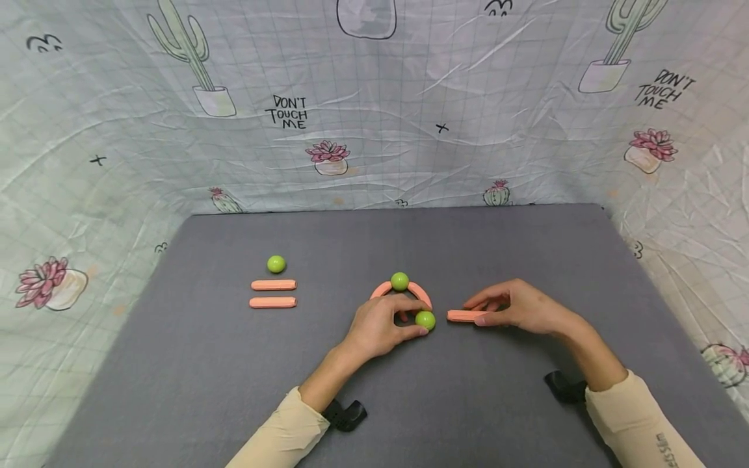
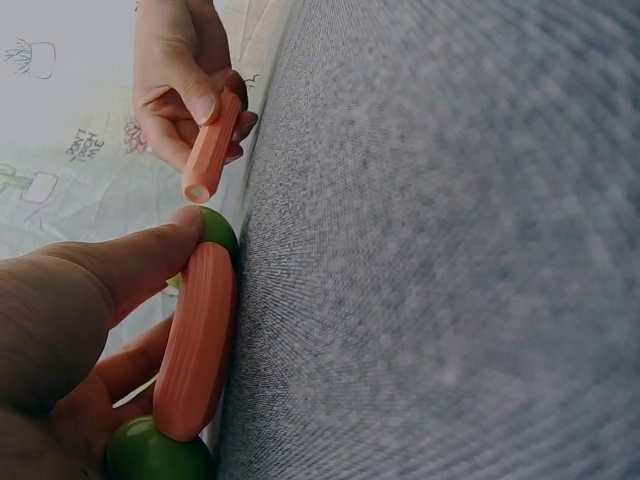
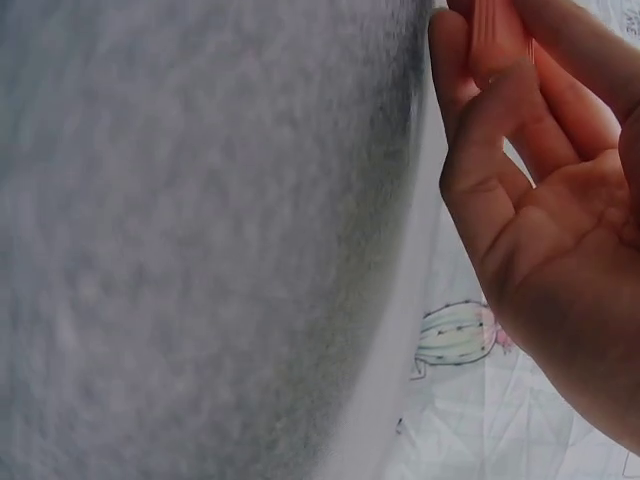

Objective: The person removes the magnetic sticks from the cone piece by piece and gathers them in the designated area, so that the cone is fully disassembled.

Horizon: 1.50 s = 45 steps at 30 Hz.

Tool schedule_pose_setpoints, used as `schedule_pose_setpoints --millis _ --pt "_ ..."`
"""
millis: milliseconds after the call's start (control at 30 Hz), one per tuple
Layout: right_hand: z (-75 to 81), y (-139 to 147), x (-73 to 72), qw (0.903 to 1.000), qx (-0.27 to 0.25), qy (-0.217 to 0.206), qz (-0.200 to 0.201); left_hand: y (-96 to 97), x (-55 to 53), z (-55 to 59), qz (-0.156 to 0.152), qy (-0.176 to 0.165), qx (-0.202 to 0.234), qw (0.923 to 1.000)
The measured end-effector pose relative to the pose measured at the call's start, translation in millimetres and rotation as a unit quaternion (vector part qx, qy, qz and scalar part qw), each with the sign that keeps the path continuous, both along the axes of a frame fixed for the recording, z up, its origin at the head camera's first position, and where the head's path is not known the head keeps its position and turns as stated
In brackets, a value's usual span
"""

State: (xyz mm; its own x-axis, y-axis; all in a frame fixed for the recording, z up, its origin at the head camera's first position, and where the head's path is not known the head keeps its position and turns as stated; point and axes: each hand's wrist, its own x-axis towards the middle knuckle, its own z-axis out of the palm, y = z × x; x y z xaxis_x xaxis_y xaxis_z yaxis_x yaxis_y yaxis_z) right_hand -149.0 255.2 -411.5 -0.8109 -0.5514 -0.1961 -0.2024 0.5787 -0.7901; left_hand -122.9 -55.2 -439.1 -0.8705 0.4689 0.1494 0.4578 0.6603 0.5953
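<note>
My left hand (image 1: 374,328) pinches a green ball (image 1: 425,320) between thumb and fingers, low over the grey table. This ball sits at one end of a curved orange rod (image 1: 420,294). A second green ball (image 1: 400,281) joins that rod's far end to another curved rod (image 1: 380,290), partly hidden behind my left hand. To the right, my right hand (image 1: 526,309) grips a straight orange rod (image 1: 462,316), its free end pointing at the pinched ball with a small gap between. The left wrist view shows a pale round spot on that rod's end (image 2: 197,193).
Left on the table (image 1: 234,390) lie two parallel straight orange rods (image 1: 274,285), with a loose green ball (image 1: 276,264) behind them. A patterned cloth (image 1: 374,84) hangs along the back and sides. Black straps (image 1: 348,415) circle both wrists.
</note>
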Motion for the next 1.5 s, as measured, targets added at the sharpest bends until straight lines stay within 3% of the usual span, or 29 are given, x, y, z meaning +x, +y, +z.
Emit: schedule_pose_setpoints --millis 200,600,867,1000,1500 --pt "3.8 6 -2.1 0.9992 0.008 -0.006 -0.039 0.2 -0.5 -1.4 0.003 0.000 0.001 1.0000" --pt "5.5 19 -6.9 0.9964 0.043 0.023 -0.070 -0.8 0.5 -0.9 0.005 0.004 -0.001 1.0000" --pt "13.7 25 -14.7 0.9912 0.051 0.084 -0.088 -1.8 0.6 -1.0 0.003 0.010 0.006 0.9999" --pt "16.9 29 -16.6 0.9877 0.070 0.093 -0.104 -1.5 0.3 -0.2 0.003 0.011 0.004 0.9999" --pt "6.3 44 -26.2 0.9814 0.072 0.124 -0.128 -1.9 1.4 -0.8 0.008 0.011 -0.005 0.9999"
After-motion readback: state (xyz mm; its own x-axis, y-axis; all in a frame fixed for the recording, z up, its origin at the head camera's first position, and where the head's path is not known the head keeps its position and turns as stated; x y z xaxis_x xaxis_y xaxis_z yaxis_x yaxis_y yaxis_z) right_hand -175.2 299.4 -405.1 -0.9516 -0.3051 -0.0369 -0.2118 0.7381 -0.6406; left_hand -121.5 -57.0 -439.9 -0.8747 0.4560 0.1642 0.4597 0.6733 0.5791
